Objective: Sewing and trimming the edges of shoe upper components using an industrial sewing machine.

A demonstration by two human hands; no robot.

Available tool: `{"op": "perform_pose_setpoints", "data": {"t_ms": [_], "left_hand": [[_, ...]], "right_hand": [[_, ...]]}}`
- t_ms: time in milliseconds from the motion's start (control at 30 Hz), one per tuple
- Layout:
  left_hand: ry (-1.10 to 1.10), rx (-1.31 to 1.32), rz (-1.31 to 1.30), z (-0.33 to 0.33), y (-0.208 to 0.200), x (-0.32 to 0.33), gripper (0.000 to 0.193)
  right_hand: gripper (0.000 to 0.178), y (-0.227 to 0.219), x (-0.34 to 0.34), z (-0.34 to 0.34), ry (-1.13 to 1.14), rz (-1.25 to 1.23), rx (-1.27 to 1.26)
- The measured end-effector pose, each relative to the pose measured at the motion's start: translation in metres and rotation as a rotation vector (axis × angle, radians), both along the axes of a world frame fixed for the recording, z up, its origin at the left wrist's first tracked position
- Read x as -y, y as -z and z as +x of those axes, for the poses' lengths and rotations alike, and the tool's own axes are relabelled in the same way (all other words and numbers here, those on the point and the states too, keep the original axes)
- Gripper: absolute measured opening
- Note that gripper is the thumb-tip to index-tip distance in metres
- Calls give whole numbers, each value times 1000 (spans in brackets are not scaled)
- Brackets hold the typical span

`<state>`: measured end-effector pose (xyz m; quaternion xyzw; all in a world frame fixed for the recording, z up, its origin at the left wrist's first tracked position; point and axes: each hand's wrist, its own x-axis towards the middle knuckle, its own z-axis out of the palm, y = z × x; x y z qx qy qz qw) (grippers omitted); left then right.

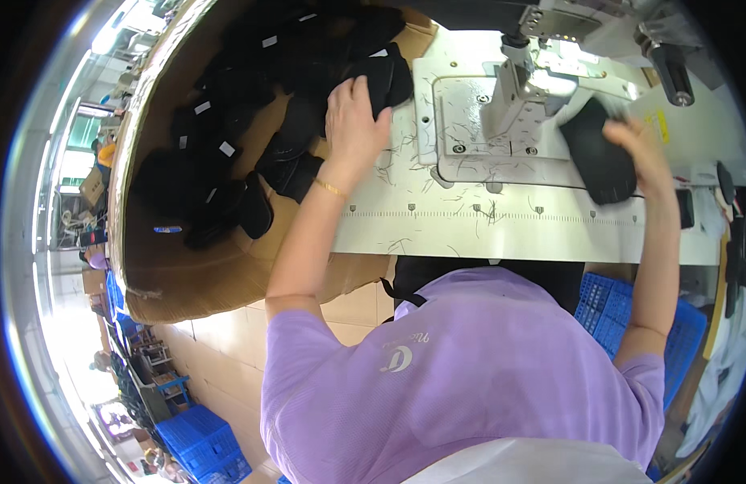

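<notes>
My right hand (pixel 643 153) is closed on the edge of a flat black oval piece (pixel 600 157), held at the right of the sewing machine (pixel 518 97); the fingers are slightly blurred. My left hand (pixel 355 125) lies with thumb apart against another black piece with a small white label (pixel 377 79), at the meeting of the cardboard box and the machine table. The heap of similar black pieces (pixel 228 121) in the box carries several small white labels. The machine's needle area is partly hidden behind its head.
The white machine table (pixel 389 230) has a ruler scale along its front and scattered dark thread scraps. A large cardboard box (pixel 179 298) stands against its left side. Blue plastic crates (pixel 200 440) stand on the floor, lower left; a blue basket (pixel 607 310) is under the table's right.
</notes>
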<state>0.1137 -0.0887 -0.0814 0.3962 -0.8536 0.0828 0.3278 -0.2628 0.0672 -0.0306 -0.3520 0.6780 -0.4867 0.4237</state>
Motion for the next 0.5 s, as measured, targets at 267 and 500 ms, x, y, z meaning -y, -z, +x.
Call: {"op": "perform_pose_setpoints", "data": {"t_ms": [267, 500], "left_hand": [[-280, -80, 213, 21, -32, 18, 34], [728, -298, 1401, -30, -109, -32, 24]], "right_hand": [[31, 16, 8, 29, 78, -552, -507], [12, 0, -22, 109, -360, -671, -646]]}}
